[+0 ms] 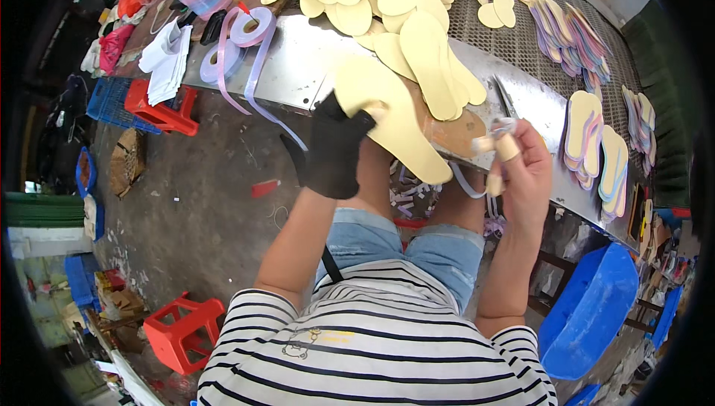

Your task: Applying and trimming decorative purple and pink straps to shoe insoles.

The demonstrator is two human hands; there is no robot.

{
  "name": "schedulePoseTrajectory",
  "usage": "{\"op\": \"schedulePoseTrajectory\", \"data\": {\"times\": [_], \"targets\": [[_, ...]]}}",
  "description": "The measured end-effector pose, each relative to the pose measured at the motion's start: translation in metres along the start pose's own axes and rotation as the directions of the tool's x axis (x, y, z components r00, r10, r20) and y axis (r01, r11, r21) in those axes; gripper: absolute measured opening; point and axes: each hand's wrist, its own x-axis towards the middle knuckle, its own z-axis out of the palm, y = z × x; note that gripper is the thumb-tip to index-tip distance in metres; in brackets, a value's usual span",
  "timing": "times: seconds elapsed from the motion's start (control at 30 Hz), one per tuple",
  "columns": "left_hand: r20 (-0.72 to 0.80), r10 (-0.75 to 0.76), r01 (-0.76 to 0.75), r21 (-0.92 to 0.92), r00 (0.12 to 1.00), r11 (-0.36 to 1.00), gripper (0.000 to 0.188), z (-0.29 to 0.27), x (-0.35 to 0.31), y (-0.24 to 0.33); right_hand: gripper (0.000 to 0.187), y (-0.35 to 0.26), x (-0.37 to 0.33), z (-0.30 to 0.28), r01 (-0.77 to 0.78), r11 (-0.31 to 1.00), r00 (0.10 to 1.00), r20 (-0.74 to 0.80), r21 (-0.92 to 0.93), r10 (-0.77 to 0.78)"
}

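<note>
My left hand (333, 149), in a black glove with a bare thumb tip, grips a pale yellow insole (406, 138) held tilted over the table's front edge. To its right, my right hand (521, 160) is raised with fingers curled in, several wrapped in beige covers. A small whitish bit shows at those fingers, too blurred to name. Close below them hangs a pale ribbon strip (465, 182); whether the fingers hold it is unclear. Beyond the insole, more pale insoles (432, 63) lie overlapped beside a round brown patch (456, 134) on the metal tabletop (290, 56).
Ribbon rolls (249, 27) trail off the table's left edge near white cloths (165, 63). A dark pointed metal tool (505, 97) lies beyond my right hand. Stacked insoles (583, 134) line the right. Red stools (182, 331) stand left; a blue tub (588, 313) is lower right.
</note>
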Motion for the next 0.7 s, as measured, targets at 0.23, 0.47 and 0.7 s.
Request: {"op": "schedulePoseTrajectory", "data": {"times": [0.23, 0.47, 0.7], "targets": [[0.05, 0.057, -0.06, 0.07, 0.997, 0.996, 0.027, 0.026, -0.017, -0.004, 0.011, -0.003, 0.003, 0.04, -0.003, 0.997, 0.999, 0.044, -0.077, 0.006], [0.07, 0.061, -0.07, 0.132, 0.996, 0.989, 0.03, 0.034, -0.024, 0.006, 0.014, -0.012, 0.009, 0.048, 0.09, 0.991, 0.996, 0.023, -0.097, -0.089], [0.128, 0.058, -0.077, 0.144, 0.99, 0.987, 0.03, 0.036, -0.026, 0.008, 0.016, -0.009, 0.013, 0.049, 0.111, 0.993, 0.994, -0.015, 0.033, -0.11]]}}
